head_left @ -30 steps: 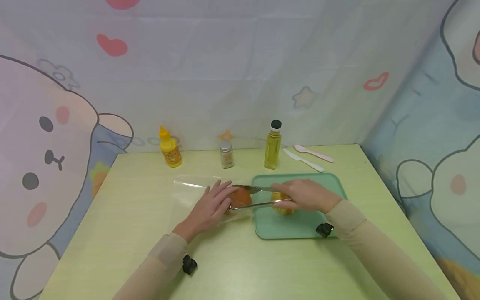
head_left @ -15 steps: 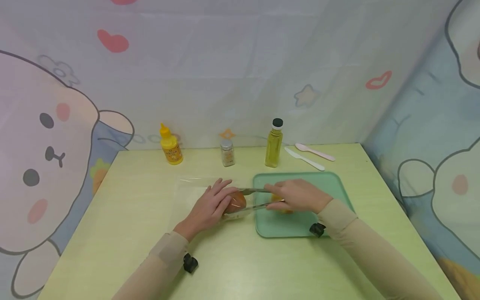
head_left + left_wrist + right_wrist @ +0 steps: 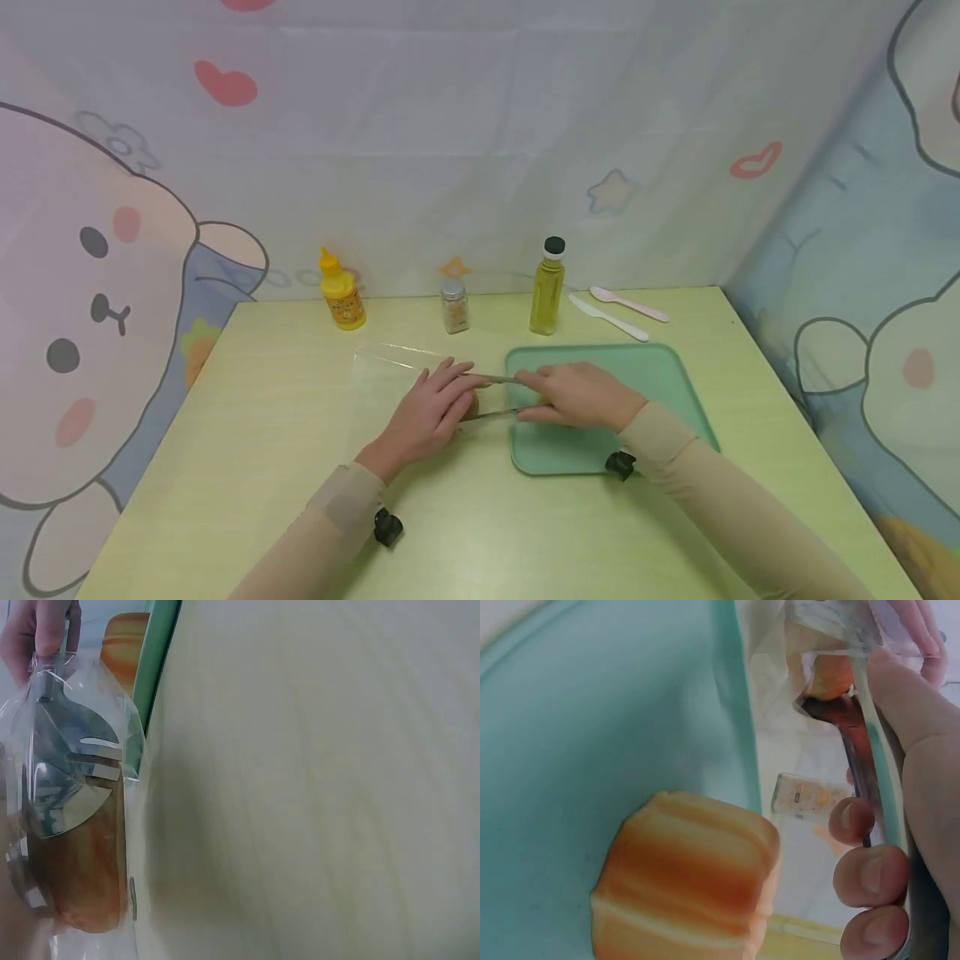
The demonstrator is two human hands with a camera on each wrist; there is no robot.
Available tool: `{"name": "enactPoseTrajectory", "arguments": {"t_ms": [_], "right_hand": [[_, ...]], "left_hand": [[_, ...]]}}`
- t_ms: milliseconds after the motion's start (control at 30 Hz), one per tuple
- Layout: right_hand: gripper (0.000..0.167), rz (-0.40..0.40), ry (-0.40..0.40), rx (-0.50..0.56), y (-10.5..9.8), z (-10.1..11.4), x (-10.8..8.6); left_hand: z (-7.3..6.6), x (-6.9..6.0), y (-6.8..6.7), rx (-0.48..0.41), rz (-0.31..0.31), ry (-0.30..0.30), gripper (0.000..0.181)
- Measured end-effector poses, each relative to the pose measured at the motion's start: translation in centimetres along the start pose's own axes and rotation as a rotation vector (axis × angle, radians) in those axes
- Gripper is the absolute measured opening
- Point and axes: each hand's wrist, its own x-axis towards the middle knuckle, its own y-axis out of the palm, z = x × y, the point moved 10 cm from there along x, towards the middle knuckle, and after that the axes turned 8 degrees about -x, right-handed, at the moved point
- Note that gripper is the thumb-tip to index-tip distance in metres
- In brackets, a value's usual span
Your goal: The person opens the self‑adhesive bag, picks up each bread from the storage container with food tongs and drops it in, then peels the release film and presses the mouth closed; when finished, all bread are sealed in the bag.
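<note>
My right hand (image 3: 581, 396) grips metal tongs (image 3: 491, 414) above the tray's left side. In the left wrist view, the slotted tongs head (image 3: 75, 757) lies inside a clear plastic bag (image 3: 131, 712), against a brown bread bun (image 3: 86, 885). My left hand (image 3: 423, 417) holds the bag around the bun, its fingers reaching along the tongs' tips. It covers most of the bun in the head view. A golden bread roll (image 3: 690, 877) sits on the green tray (image 3: 645, 358), mostly hidden under my right hand from above.
Behind the hands stand a yellow squeeze bottle (image 3: 343, 296), a small jar with a silver lid (image 3: 454, 308) and an oil bottle (image 3: 547, 292). A white plastic knife (image 3: 611, 319) and a pink spoon (image 3: 630, 305) lie at the back right.
My right hand has moved left with the tongs, pushing the bun deeper into the bag and under my left hand. My left hand has shifted only slightly.
</note>
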Motion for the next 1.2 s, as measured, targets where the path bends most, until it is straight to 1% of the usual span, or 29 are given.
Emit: {"name": "enactPoseTrajectory", "arguments": {"t_ms": [100,267,400,500,667,867,967,1200], "right_hand": [[0.054,-0.013,-0.023,-0.029,0.2,0.3,0.1],[0.055,-0.026,-0.065,-0.057,0.6,0.9,0.4],[0.052,-0.034,-0.054,-0.057,1.1,0.9,0.6],[0.05,-0.029,-0.023,-0.046,1.5,0.9,0.8],[0.051,-0.003,0.016,-0.018,1.4,1.4,1.1],[0.052,0.004,-0.005,0.036,1.5,1.9,1.5],[0.051,0.026,-0.001,0.087,1.7,2.1,1.7],[0.047,0.089,0.009,0.137,2.2,2.7,2.7]], "left_hand": [[0.1,-0.1,0.1,0.001,0.002,-0.002,0.033],[-0.1,-0.1,0.4,0.003,0.003,0.027,0.032],[-0.5,0.0,0.5,0.012,0.002,0.036,0.032],[-0.9,0.1,0.5,0.025,-0.009,0.045,0.032],[-1.4,0.2,0.4,0.05,-0.02,0.055,0.032],[-1.6,0.3,0.8,0.043,-0.003,0.059,0.033],[-1.8,0.4,0.9,0.039,-0.001,0.075,0.033],[-2.5,0.3,1.1,0.033,-0.008,0.128,0.036]]}}
